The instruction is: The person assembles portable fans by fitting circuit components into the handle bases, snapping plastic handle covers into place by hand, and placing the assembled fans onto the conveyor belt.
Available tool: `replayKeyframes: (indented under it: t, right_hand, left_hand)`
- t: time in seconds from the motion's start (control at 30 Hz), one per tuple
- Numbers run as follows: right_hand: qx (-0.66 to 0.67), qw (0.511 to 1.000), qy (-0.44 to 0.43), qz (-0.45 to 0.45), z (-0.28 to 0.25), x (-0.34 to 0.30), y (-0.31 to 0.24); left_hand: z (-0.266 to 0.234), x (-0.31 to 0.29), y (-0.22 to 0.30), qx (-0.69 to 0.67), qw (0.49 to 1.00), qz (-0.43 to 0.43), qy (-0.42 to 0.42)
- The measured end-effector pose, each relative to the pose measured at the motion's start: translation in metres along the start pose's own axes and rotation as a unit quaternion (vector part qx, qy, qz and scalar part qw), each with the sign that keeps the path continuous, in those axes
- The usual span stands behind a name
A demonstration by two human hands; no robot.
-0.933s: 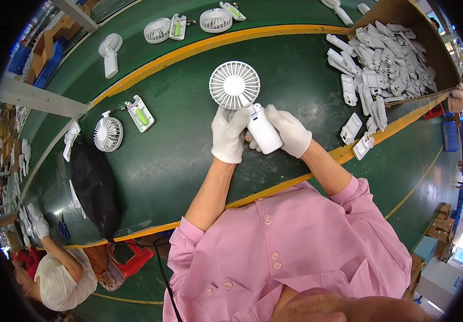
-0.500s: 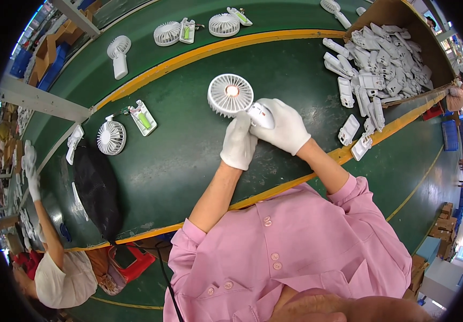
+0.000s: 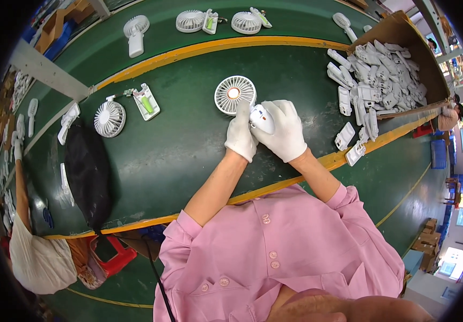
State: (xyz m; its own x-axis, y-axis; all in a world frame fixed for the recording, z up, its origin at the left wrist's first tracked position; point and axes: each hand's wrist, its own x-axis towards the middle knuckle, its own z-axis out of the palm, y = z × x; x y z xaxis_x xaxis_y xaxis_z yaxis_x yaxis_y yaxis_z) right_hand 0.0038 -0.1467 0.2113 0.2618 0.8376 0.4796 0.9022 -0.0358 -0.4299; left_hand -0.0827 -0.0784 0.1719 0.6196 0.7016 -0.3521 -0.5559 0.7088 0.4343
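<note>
A white handheld fan [image 3: 235,96] is held over the green bench, its round grille pointing away from me and its handle back toward me. My gloved left hand [image 3: 241,132] is closed at the neck, just below the grille, thumb and fingers against it. Around the handle wraps my gloved right hand [image 3: 283,130], leaving the rounded end with small markings in sight. Left of them lies an opened fan head [image 3: 110,118], wired to a white handle shell [image 3: 146,102] with a green cell inside.
At the right, a cardboard box [image 3: 421,40] spills white handle shells [image 3: 380,75] onto the bench. A black cloth bag [image 3: 87,174] lies at the left. Beyond the yellow edge [image 3: 226,43] are more fans [image 3: 190,21]. A co-worker's arm [image 3: 22,188] reaches in at far left.
The fan has tipped, so its grille shows rounder and more face-on, and my hands have shifted slightly on it. The whole view has shifted a little. The co-worker's arm has moved farther left.
</note>
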Motion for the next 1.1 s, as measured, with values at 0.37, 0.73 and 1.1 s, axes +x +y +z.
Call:
replayKeyframes:
  t: [0.37, 0.73, 1.1]
  right_hand:
    - [-0.039, 0.999, 0.025, -0.023, -0.013, -0.004, -0.002]
    - [0.001, 0.990, -0.062, 0.128, -0.053, 0.019, 0.028]
    - [0.156, 0.983, -0.095, -0.010, -0.053, -0.004, 0.029]
  left_hand:
    - [-0.001, -0.001, -0.003, 0.071, 0.997, -0.040, 0.003]
    - [-0.017, -0.001, 0.009, 0.065, 0.990, -0.103, -0.068]
    - [-0.012, -0.041, 0.012, 0.056, 0.984, -0.153, -0.066]
